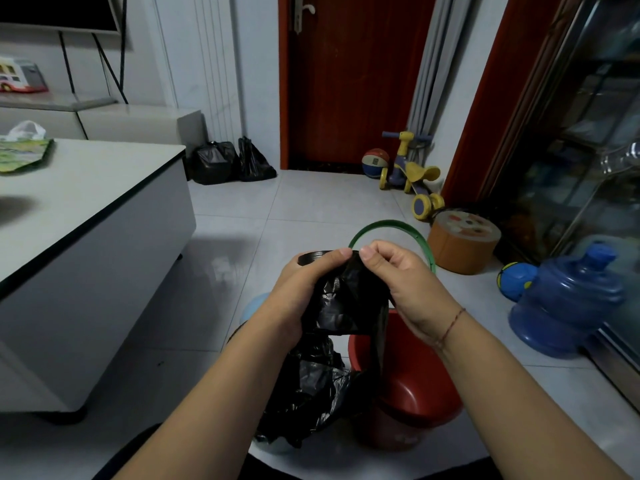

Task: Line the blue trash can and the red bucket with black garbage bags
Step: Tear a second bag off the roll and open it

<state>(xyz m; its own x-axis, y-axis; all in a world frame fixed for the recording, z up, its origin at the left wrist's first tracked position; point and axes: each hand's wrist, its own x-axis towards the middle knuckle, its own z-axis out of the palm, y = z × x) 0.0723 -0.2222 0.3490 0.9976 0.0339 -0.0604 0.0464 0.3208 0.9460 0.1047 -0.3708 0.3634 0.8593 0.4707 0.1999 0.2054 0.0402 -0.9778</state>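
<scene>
While hanging right over the red bucket, the black bag is pinched at its top by left hand and right hand; blue trash can left of the bucket looks lined, I think.

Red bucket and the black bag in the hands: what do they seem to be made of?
The red bucket is likely moulded plastic: smooth, with a soft sheen on its inner wall. The black garbage bag looks like thin, glossy plastic film, which crinkles into sharp folds where the left hand and right hand hold it.
</scene>
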